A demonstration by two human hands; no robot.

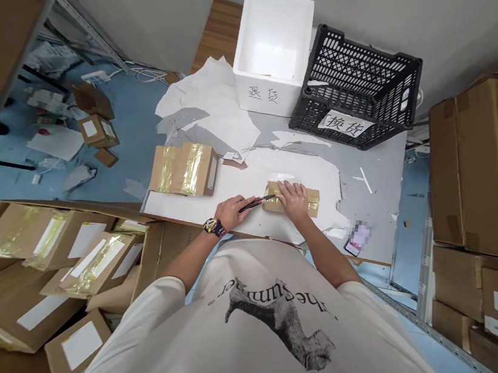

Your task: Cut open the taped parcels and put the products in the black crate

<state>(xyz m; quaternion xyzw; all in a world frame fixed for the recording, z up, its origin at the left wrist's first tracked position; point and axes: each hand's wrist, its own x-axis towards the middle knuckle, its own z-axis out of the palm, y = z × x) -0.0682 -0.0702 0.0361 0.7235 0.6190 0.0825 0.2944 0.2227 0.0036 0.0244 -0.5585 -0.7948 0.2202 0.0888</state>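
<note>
My left hand (231, 212), with a black and yellow wristwatch (215, 227), grips a black-and-red utility knife (256, 203). The knife's tip reaches the left end of a small taped cardboard box (292, 199). My right hand (293, 201) lies on top of that box and covers its middle. The box rests on a white sheet (250, 177) spread over a grey table. A larger cardboard box (184, 169) wrapped with clear tape sits to the left of my hands.
A white foam box (271, 49) and a black plastic crate (358, 85), both labelled by hand, stand at the table's far end. A pixelated phone (358, 239) lies near the front edge. Stacked cardboard boxes (41, 263) sit lower left, shelved cartons (477, 161) right, and scraps litter the blue floor (135, 110).
</note>
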